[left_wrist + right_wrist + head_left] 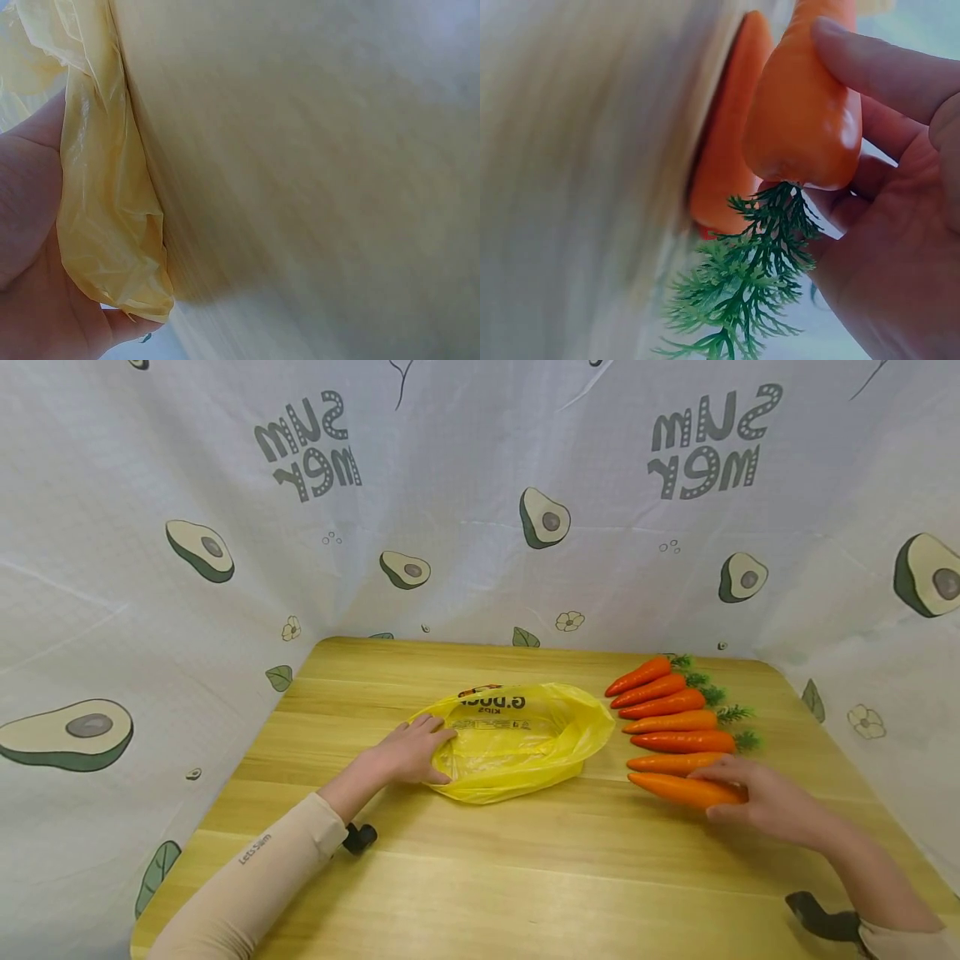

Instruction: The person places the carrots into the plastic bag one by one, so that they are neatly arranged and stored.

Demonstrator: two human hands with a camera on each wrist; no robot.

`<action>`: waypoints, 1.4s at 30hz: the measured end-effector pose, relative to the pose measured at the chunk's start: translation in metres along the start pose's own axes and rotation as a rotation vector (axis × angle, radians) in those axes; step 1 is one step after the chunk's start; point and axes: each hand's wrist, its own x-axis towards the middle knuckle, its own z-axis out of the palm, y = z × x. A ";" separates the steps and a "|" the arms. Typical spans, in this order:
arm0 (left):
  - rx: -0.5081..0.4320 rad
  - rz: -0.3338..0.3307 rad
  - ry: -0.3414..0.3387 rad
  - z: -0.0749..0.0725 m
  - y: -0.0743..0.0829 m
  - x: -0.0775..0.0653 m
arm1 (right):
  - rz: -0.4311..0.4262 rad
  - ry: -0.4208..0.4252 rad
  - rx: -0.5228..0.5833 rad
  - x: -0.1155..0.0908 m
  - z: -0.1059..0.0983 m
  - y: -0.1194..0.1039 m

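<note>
A thin yellow plastic bag (pixel 502 785) lies on the wooden table with its mouth spread wide. My left hand (pixel 412 752) rests at the bag's left rim, thumb and fingers apart and reaching inside the mouth. In the left wrist view, the crinkled yellow plastic (pixel 112 202) covers part of that thumb and fingers. My right hand (pixel 765 802) pinches the nearest orange carrot (pixel 802 112) between thumb and fingers near its thick end, green fronds hanging out. Another orange carrot (pixel 731 142) lies just beside it.
Several more carrots (pixel 667 702) lie in a row right of the bag, tips to the left and leafy tops to the right. Patterned white curtain (pixel 472 585) closes off the back and sides of the wooden table (pixel 480 877).
</note>
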 end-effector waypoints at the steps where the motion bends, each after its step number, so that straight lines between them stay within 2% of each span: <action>1: 0.001 -0.001 0.000 0.000 0.000 0.000 | -0.004 0.001 0.006 0.001 -0.002 -0.002; 6: -0.003 0.002 -0.004 0.001 0.000 0.002 | -0.019 -0.002 0.062 0.008 -0.010 -0.013; 12: -0.015 -0.005 -0.009 -0.001 0.001 0.001 | -0.071 0.031 0.013 0.022 -0.021 -0.024; 22: -0.023 0.002 -0.016 -0.003 0.004 0.000 | -0.105 0.004 -0.012 0.046 -0.032 -0.048; 30: -0.008 -0.002 -0.016 -0.006 0.006 -0.001 | -0.121 -0.040 0.036 0.072 -0.036 -0.066; 38: -0.004 0.005 -0.013 -0.007 0.005 0.000 | -0.069 -0.108 0.085 0.093 -0.033 -0.081; 42: 0.005 0.004 -0.016 -0.006 0.005 0.001 | -0.113 -0.120 0.077 0.104 -0.032 -0.089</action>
